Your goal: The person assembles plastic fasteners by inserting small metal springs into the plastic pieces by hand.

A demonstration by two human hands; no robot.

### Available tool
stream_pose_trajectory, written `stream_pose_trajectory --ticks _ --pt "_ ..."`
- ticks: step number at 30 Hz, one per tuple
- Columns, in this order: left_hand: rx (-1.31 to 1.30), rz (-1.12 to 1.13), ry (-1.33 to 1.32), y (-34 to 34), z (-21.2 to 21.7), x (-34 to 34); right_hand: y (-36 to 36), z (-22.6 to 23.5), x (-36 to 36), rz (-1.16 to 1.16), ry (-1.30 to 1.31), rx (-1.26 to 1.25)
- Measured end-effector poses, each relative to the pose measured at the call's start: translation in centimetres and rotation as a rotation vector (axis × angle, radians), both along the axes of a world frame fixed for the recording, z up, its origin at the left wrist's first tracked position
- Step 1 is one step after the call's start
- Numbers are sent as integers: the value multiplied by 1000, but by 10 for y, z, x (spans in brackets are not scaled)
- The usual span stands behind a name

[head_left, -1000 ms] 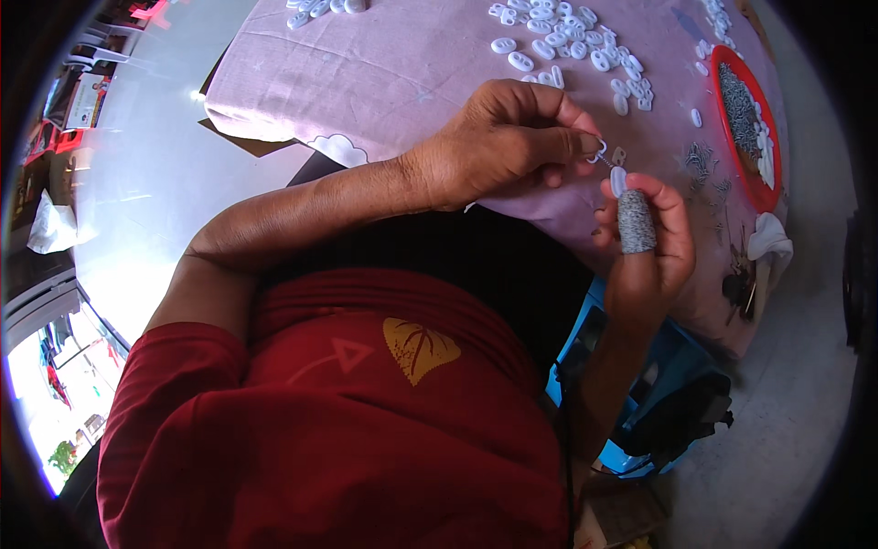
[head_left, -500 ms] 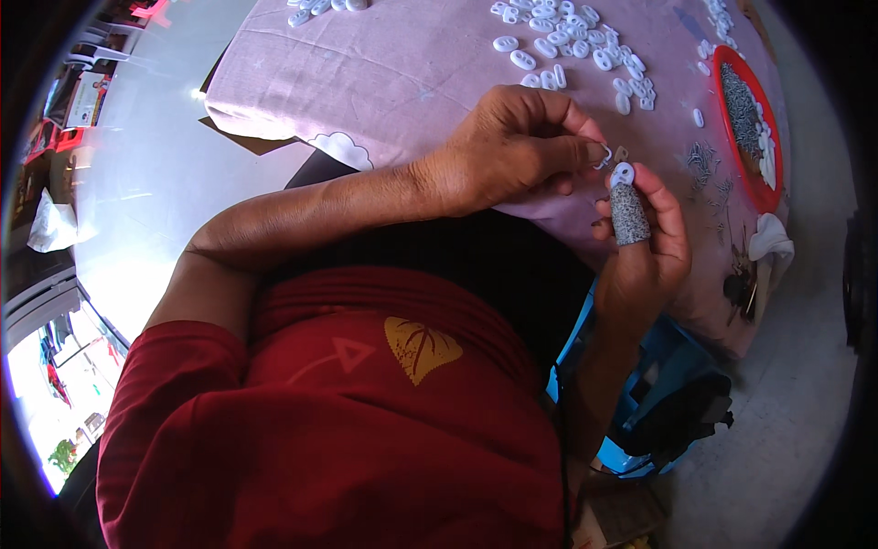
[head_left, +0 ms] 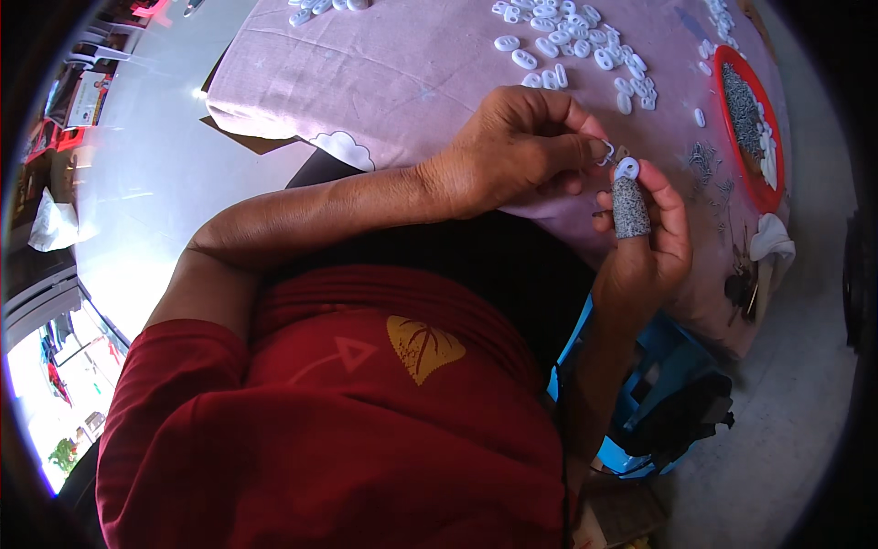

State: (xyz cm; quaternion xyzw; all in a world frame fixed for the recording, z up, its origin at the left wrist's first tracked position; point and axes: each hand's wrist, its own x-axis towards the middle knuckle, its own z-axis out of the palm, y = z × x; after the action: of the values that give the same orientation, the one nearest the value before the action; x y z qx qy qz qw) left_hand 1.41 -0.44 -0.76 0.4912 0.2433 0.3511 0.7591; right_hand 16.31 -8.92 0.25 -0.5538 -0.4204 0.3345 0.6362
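Over the near edge of the table, my left hand [head_left: 521, 156] pinches a small white hook [head_left: 607, 153] between thumb and forefinger. Just beside it, my right hand [head_left: 660, 242] grips a white oval piece [head_left: 626, 169] with a hole in it. A speckled grey sleeve [head_left: 630, 209] covers my right thumb, which presses on the oval piece. The hook and the oval piece are very close; whether they touch I cannot tell. A small tan tip [head_left: 624, 152] shows behind them, its kind unclear.
On the pink tablecloth [head_left: 366, 82] lie many white oval pieces [head_left: 581, 37]. To the right, a red tray [head_left: 766, 203] holds small grey metal parts and white pieces. Loose metal bits [head_left: 702, 165] are scattered beside it. A white cloth [head_left: 773, 238] hangs at the right edge.
Both hands stay nearly in place. The oval piece in my right hand has shifted slightly up and turned a little.
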Motion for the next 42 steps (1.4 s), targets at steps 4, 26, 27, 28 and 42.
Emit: stream_pose_trajectory --ticks 4,26,27,28,42 --pt "2 6 0 0 -2 0 0 1 -1 10 -41 -18" --pt "-9 -23 -65 -3 -5 -2 -2 11 2 24 -109 -91" --pt "-10 -22 -65 -3 -5 -2 -1 13 2 29 -84 -116" --pt "-2 -23 -54 -3 -4 -3 -2 13 3 28 -83 -117" --pt "110 30 -77 -4 -3 -2 -4 14 2 73 -145 -57"
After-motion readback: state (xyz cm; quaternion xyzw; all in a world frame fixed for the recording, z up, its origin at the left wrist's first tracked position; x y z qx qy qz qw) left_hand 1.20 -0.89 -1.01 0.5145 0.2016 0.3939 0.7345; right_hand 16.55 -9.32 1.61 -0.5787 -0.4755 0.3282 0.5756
